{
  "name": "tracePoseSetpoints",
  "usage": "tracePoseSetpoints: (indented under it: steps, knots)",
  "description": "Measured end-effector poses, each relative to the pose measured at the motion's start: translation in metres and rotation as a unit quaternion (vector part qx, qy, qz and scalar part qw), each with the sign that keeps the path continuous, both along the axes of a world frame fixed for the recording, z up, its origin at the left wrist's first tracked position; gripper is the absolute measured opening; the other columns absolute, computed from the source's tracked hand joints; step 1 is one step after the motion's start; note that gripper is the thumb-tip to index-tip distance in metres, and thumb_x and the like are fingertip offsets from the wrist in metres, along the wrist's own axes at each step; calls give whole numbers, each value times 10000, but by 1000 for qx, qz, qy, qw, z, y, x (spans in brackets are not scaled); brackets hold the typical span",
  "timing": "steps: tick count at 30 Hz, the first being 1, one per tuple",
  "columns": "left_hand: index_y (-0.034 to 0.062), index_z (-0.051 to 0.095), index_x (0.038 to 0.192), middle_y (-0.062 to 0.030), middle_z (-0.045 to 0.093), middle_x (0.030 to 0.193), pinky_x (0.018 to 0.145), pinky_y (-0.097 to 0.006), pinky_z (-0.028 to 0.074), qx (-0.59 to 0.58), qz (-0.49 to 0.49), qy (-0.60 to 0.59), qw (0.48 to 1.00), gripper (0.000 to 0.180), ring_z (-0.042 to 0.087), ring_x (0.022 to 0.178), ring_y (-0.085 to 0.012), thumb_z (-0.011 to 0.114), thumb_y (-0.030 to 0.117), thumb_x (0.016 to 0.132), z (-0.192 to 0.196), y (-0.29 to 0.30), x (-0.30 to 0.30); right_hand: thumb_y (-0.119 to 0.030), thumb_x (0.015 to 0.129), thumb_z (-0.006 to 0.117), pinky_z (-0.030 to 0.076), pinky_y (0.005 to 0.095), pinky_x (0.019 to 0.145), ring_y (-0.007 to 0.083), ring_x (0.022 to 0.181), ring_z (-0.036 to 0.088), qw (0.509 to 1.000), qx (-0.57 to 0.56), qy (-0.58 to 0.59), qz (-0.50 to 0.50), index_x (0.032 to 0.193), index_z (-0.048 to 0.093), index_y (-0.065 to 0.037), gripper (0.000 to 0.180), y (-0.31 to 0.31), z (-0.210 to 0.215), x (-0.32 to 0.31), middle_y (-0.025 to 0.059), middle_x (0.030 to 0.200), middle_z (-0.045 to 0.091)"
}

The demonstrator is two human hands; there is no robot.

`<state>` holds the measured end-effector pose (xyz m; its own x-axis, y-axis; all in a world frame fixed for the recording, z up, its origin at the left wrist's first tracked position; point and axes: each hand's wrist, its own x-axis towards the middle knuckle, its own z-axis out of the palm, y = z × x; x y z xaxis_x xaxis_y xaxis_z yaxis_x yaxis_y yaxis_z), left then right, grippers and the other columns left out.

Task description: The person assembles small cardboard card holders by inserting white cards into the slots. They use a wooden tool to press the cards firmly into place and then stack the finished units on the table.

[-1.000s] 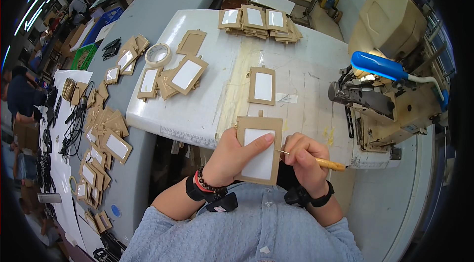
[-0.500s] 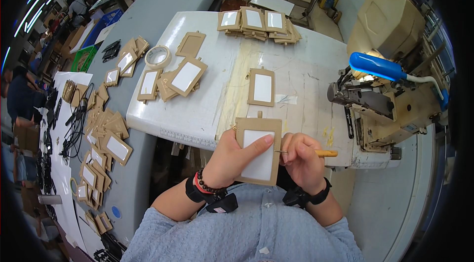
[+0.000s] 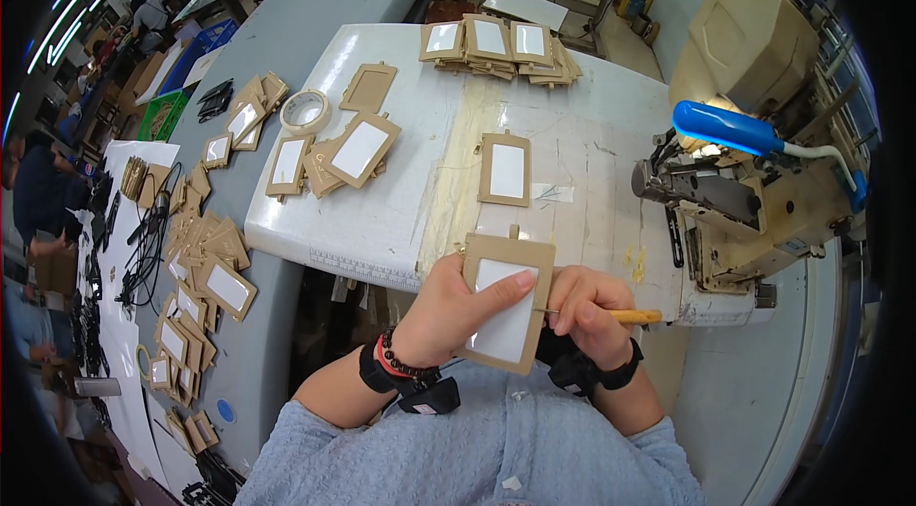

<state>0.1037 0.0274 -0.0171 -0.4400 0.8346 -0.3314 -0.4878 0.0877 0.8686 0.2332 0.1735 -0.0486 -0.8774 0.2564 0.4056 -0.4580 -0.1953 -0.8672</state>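
Note:
My left hand point(image 3: 447, 313) is closed on a tan card holder point(image 3: 507, 250) with a pale window, its thumb lying across the window. The holder is tilted a little in front of my shirt, its small tab at the top. My right hand point(image 3: 593, 317) is closed around an awl point(image 3: 634, 316) with a yellow wooden handle. The awl's thin metal shaft meets the holder's right edge; whether the tip goes into it I cannot tell. Beyond my hands another card holder point(image 3: 505, 169) lies flat on the white table point(image 3: 582, 139).
Stacked card holders point(image 3: 489, 37) sit at the table's far edge, and more lie left beside a tape roll point(image 3: 305, 111). A sewing machine point(image 3: 739, 191) with a blue-handled part point(image 3: 725, 128) stands at right. Heaps of holders point(image 3: 227, 287) cover part of the grey table point(image 3: 262, 353).
The card holder and both my hands have shifted slightly right and toward me. The holder leans a bit more. The awl stays at its right edge.

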Motion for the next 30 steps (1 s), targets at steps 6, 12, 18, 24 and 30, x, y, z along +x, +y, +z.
tracePoseSetpoints:
  steps: [6, 12, 18, 24, 30]
  knots:
    - [-35, 583, 1144, -89, 662, 1001, 716, -268, 531, -5, -17, -11, 1000, 391, 636, 839, -127, 709, 214, 870, -1, -2, 1, -200, 921, 540, 456, 308, 625, 213, 659, 566, 996, 78, 19, 29, 693, 592, 12, 315, 10, 7, -1, 129, 733, 606]
    - [-33, 576, 1152, -87, 658, 1004, 712, -266, 531, 2, -6, -5, 1000, 387, 634, 838, -124, 702, 208, 877, -1, -1, 2, -185, 910, 537, 439, 306, 615, 211, 657, 554, 993, 115, 7, 0, 704, 589, 11, 289, 9, 10, 0, 131, 728, 600]
    - [-33, 587, 1140, -88, 660, 985, 704, -264, 532, 20, 19, 11, 1000, 363, 632, 823, -119, 689, 207, 889, 1, 0, 2, -199, 920, 534, 382, 293, 606, 174, 655, 491, 998, 42, 1, -52, 703, 576, -2, 296, 2, 3, 3, 117, 764, 590]
    - [-36, 610, 1112, -83, 668, 963, 698, -266, 529, 32, 39, 52, 997, 345, 625, 820, -109, 700, 204, 880, -1, -1, 2, -205, 927, 534, 390, 289, 627, 170, 668, 492, 998, 33, -9, -48, 705, 574, -1, 304, 0, 4, 4, 123, 773, 590]
    - [-42, 625, 1094, -88, 674, 951, 697, -270, 528, 30, 43, 81, 995, 341, 626, 814, -111, 710, 201, 870, 0, -1, 2, -216, 942, 524, 407, 287, 639, 169, 680, 503, 999, -10, -10, -34, 739, 572, 4, 304, -3, -1, 0, 124, 800, 596]
